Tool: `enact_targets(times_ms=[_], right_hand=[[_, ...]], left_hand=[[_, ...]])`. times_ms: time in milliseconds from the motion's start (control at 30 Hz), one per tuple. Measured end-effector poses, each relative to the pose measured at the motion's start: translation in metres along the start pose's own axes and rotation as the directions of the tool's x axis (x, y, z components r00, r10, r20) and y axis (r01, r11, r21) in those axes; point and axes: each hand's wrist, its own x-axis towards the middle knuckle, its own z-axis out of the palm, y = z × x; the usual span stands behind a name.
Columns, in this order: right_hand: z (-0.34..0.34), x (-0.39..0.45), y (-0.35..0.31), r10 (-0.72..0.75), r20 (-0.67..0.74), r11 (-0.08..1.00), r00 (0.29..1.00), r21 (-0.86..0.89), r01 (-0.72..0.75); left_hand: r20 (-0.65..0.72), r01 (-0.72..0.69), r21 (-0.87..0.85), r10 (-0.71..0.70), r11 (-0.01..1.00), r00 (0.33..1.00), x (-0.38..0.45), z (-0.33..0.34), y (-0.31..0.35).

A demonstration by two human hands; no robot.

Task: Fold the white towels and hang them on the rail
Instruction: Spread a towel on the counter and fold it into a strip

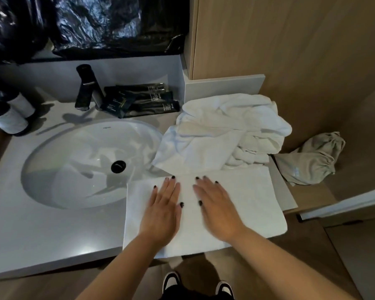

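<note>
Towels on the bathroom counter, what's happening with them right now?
A person is pressing a folded white towel flat on the counter beside the sink, with the left hand and right hand both laid open on it. Behind it sits a crumpled pile of white towels, not yet folded. No rail is in view, so nothing appears hung yet.

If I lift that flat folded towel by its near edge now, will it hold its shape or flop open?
Probably flops: the folded towel is soft cloth, like the crumpled pile behind it. Its near edge already overhangs the counter, so it may sag or slide off once the left hand and right hand, both flat on it, lift. Likely light; support it from underneath.
</note>
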Motion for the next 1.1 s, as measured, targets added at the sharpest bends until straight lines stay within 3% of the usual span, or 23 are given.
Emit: enact_targets(times_ms=[67,300,500,700,933,1000,1100], right_hand=[[0.008,0.001,-0.004,0.005,0.059,0.994,0.998,-0.108,0.002],[0.01,0.002,0.02,0.104,0.209,0.981,0.972,-0.182,-0.066],[-0.011,-0.018,0.071,0.321,0.214,0.932,0.923,-0.243,-0.268],[-0.027,-0.029,0.102,0.384,0.218,0.908,0.897,-0.263,-0.325],[-0.034,-0.025,0.094,0.422,0.279,0.903,0.863,-0.217,-0.372],[-0.034,-0.025,0.08,0.391,0.233,0.919,0.891,-0.151,-0.364],[-0.021,-0.03,0.041,0.165,0.173,0.986,0.971,-0.065,-0.156]], left_hand=[[0.08,0.029,0.062,-0.033,0.998,0.996,0.002,0.007,-0.006],[0.095,0.06,0.118,-0.071,0.991,0.993,0.006,0.011,-0.014],[0.082,0.165,0.107,-0.174,0.981,0.981,0.001,0.011,-0.024],[0.063,0.23,0.133,-0.24,0.964,0.969,-0.005,0.01,-0.035],[0.104,0.304,0.125,-0.317,0.945,0.943,-0.014,0.0,-0.039],[0.074,0.282,0.141,-0.294,0.949,0.953,-0.016,-0.001,-0.024],[0.036,0.194,0.05,-0.196,0.98,0.98,-0.025,0.006,0.003]])
